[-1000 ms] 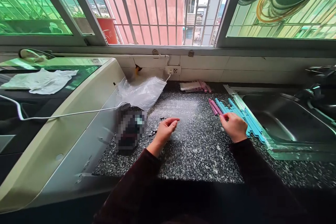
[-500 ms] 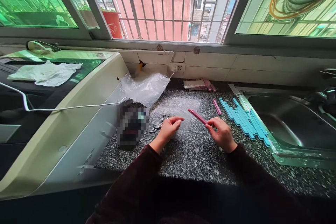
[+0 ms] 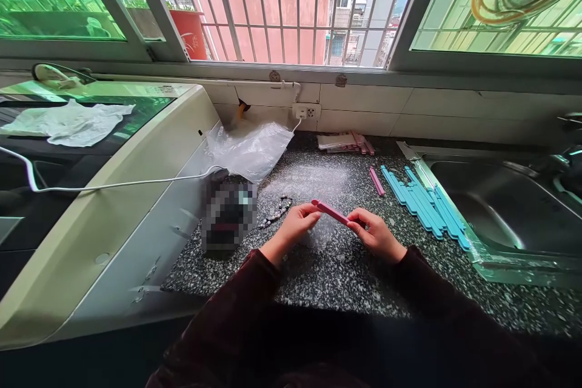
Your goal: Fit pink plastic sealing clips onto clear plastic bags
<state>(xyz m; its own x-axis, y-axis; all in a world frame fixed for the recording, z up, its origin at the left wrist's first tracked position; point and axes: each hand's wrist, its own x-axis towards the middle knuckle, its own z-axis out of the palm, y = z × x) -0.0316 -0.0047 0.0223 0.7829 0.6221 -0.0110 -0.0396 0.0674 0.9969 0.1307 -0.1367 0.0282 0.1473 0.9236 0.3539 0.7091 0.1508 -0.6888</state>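
Note:
A slim pink bag-sealing clip (image 3: 333, 212) slants between my hands above the counter. My right hand (image 3: 375, 235) pinches its right end between thumb and fingers. At its left end, the closed fingertips of my left hand (image 3: 295, 224) meet the clip. A clear plastic sheet or bag (image 3: 321, 233) lies faintly visible below the hands; whether my left fingers also grip it is hard to make out. Another pink clip (image 3: 376, 181) rests to the right, beside several blue clips (image 3: 422, 203). Farther back sits a stack of clear packets with pink clips (image 3: 345, 142).
To the right is a steel sink (image 3: 482, 206). A beaded string (image 3: 277, 212) and a blurred-out dark object (image 3: 228, 216) lie left of my hands. Behind them is a crumpled plastic bag (image 3: 257, 148). A white cable (image 3: 127, 183) crosses the pale appliance (image 3: 136, 151) at left.
My right hand has picked up a pink clip from beside the blue ones and brought it left. Its far end now meets my left fingers. The view has shifted slightly.

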